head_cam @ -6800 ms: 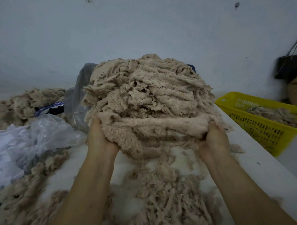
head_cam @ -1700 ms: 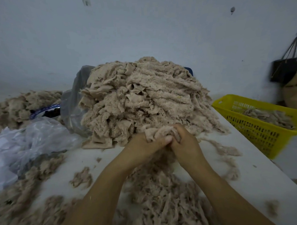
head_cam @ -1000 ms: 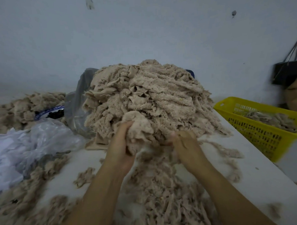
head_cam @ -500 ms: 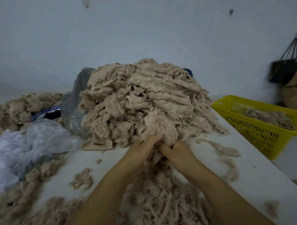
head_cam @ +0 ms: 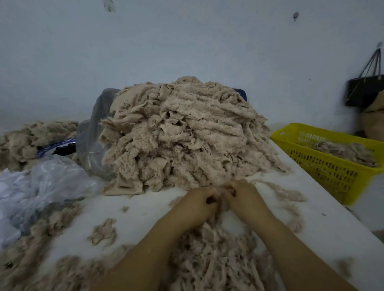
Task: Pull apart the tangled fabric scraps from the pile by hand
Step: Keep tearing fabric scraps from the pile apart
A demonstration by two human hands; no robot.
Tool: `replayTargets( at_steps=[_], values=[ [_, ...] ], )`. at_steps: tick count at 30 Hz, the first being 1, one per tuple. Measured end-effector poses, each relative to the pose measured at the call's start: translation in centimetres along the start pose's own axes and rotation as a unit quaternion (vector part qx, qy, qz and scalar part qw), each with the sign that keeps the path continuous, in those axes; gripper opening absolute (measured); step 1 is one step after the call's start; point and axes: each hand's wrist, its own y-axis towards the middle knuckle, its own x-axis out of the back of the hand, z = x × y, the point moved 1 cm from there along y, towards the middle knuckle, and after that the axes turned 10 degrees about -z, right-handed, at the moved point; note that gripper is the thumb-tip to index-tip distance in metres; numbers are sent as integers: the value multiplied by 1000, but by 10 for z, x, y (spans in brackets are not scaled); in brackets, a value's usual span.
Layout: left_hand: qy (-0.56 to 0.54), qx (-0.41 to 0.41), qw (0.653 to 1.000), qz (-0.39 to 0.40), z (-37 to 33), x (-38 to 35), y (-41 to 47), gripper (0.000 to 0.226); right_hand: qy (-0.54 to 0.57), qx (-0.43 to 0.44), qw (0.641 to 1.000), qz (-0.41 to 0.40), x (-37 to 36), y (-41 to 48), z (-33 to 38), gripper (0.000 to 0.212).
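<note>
One yellow slotted plastic basket (head_cam: 280, 138) right, crumpled clear plastic bag (head_cam: 46, 181) left, matted beige fabric-scrap pile (head_cam: 186, 134) ahead, left hand (head_cam: 198, 202) and right hand (head_cam: 244, 198) both curled, pinching its front tuft (head_cam: 221, 189).

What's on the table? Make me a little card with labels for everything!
Big pile: fluffy beige fabric scraps, heaped on the table
Left hand: fingers curled, gripping a small scrap at the pile's foot
Right hand: gripping the same scrap
Loose scraps: spread near the arms
Yellow basket: right of table, scraps inside
Plastic bag: crumpled, on the left
</note>
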Motion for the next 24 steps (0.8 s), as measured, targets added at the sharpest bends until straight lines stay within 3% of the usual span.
replayTargets(
  at_steps=[2, 4, 6, 9, 14, 17, 20, 22, 24],
  values=[
    [45, 33, 998, -14, 16, 11, -2, 30, 24, 29, 999, 33, 1, -5, 4, 28],
    [100, 83, 991, -24, 27, 28, -1, 45, 157, 16, 980, 119, 4, -13, 17, 36],
    [127, 91, 986, -65, 28, 39, 4, 46, 218, 29, 954, 203, 4, -22, 32, 46],
    [121, 65, 979, -149, 16, 34, 15, 37, 227, 30, 945, 233, 5, -25, 40, 56],
    [155, 148, 976, -46, 4, 7, 36, 43, 235, 26, 939, 250, 2, -26, 32, 56],
    [114, 136, 980, -87, 1, 12, 31, 27, 237, 16, 946, 220, 0, -28, 30, 59],
    [30, 0, 995, -99, -6, 20, 11, 32, 283, -84, 955, 43, 8, -15, 28, 53],
    [-42, -111, 992, -47, -25, 23, -8, 35, 415, -164, 895, 3, 14, -8, 25, 40],
    [-54, -152, 987, 1, -39, 21, -18, 35, 560, -195, 804, 49, 18, -8, 24, 44]
  ],
)
